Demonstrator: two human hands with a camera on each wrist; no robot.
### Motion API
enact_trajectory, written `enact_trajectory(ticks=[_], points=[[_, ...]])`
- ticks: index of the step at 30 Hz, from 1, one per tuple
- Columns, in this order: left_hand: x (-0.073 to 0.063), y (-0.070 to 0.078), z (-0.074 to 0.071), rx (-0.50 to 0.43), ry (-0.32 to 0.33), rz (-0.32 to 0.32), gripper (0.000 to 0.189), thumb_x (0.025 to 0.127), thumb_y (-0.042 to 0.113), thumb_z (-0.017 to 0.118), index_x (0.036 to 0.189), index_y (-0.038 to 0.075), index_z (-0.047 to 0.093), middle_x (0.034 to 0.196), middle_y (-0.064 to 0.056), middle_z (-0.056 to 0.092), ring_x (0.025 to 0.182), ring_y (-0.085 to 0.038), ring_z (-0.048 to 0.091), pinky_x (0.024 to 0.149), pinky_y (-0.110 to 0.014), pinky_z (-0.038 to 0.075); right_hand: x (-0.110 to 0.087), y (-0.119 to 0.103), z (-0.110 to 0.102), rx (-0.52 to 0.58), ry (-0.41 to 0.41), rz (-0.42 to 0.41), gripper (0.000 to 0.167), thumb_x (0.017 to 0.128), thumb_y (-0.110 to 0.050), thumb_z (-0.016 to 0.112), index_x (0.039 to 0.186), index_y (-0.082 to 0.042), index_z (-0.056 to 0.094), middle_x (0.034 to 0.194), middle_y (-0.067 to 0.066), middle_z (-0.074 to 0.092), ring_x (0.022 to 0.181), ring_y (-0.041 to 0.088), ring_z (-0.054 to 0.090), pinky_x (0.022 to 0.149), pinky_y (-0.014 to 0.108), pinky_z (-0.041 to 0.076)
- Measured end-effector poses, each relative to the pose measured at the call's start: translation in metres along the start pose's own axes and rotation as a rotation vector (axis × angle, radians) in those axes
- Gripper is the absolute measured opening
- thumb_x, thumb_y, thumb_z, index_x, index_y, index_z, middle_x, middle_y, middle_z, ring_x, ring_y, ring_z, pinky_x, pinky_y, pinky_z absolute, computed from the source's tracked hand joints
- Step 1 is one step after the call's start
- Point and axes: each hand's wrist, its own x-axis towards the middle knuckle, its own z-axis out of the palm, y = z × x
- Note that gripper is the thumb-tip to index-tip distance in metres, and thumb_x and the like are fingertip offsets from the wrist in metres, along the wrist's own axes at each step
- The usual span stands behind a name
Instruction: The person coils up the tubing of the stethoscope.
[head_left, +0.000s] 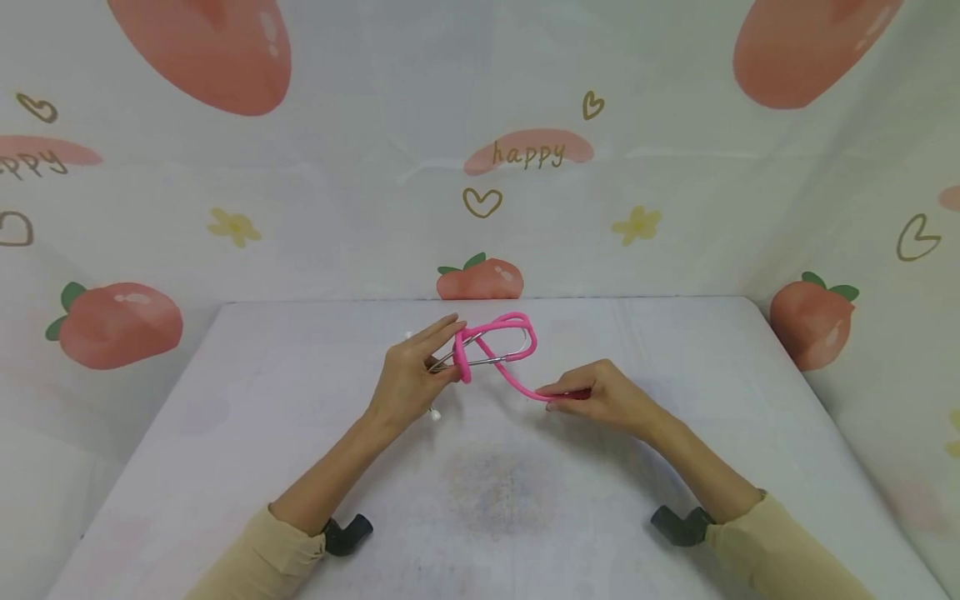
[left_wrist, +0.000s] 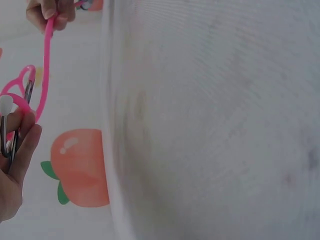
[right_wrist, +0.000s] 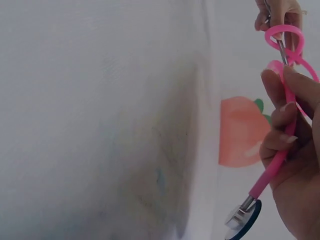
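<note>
A stethoscope with pink tubing (head_left: 522, 390) and metal ear tubes (head_left: 487, 361) is held up above the table between both hands. My left hand (head_left: 408, 379) grips the ear tubes near their white eartips (head_left: 435, 413), and a turn of tubing wraps round the tubes beside its fingers. In my right hand (head_left: 611, 396), fingers and thumb pinch the other end of the tubing. The right wrist view shows the round metal chest piece (right_wrist: 240, 220), with a dark rim, hanging below that hand (right_wrist: 300, 150). Part of the tubing lies hidden inside the fingers.
Beneath the hands is a table (head_left: 300, 467) with a white cover and a greyish stain near its middle. A white cloth backdrop (head_left: 360, 167) printed with peaches, hearts and flowers stands behind it and along the sides. Black devices (head_left: 348, 535) sit at both sleeve cuffs.
</note>
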Motion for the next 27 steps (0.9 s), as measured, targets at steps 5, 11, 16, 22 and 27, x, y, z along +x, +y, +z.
enact_trajectory(ticks=[5, 11, 16, 22, 27], points=[[-0.003, 0.000, 0.002, -0.017, -0.032, -0.038, 0.070, 0.076, 0.008, 0.086, 0.139, 0.023, 0.060, 0.119, -0.003, 0.071, 0.060, -0.002, 0.063, 0.047, -0.022, 0.048, 0.004, -0.002, 0.002, 0.030, 0.039, -0.081, 0.028, 0.080, 0.006, 0.079, 0.105, -0.004, 0.078, 0.075, 0.003, 0.072, 0.057, 0.007, 0.047, 0.047, 0.019, 0.038], [-0.003, -0.002, 0.006, -0.002, -0.058, -0.024, 0.070, 0.077, 0.011, 0.086, 0.141, 0.023, 0.058, 0.128, -0.002, 0.066, 0.066, -0.005, 0.067, 0.058, -0.021, 0.054, 0.011, -0.026, 0.002, 0.011, 0.040, -0.129, 0.023, 0.078, 0.009, 0.079, 0.101, 0.003, 0.077, 0.074, -0.002, 0.070, 0.055, 0.010, 0.046, 0.047, 0.020, 0.040], [-0.003, -0.003, 0.008, -0.007, -0.083, 0.008, 0.066, 0.078, 0.006, 0.085, 0.138, 0.017, 0.060, 0.130, -0.003, 0.065, 0.074, -0.012, 0.070, 0.069, -0.021, 0.057, 0.015, -0.052, -0.001, -0.010, 0.029, -0.102, 0.021, 0.078, 0.007, 0.080, 0.099, 0.003, 0.077, 0.071, 0.002, 0.069, 0.053, 0.010, 0.045, 0.049, 0.020, 0.041], [-0.005, -0.003, 0.008, 0.000, -0.102, 0.005, 0.067, 0.079, 0.002, 0.083, 0.140, 0.018, 0.059, 0.126, -0.002, 0.067, 0.073, -0.010, 0.069, 0.067, -0.019, 0.056, 0.020, -0.054, -0.003, 0.000, 0.009, -0.090, 0.023, 0.079, 0.005, 0.079, 0.103, 0.004, 0.076, 0.084, 0.007, 0.074, 0.059, 0.010, 0.055, 0.053, 0.020, 0.047], [-0.006, -0.002, 0.009, -0.012, -0.113, 0.013, 0.069, 0.080, 0.001, 0.081, 0.142, 0.019, 0.057, 0.127, -0.002, 0.067, 0.076, -0.010, 0.070, 0.069, -0.019, 0.056, 0.023, -0.037, -0.003, -0.004, -0.001, -0.134, 0.026, 0.081, -0.003, 0.080, 0.106, 0.001, 0.076, 0.092, 0.006, 0.076, 0.061, 0.012, 0.060, 0.054, 0.022, 0.051]])
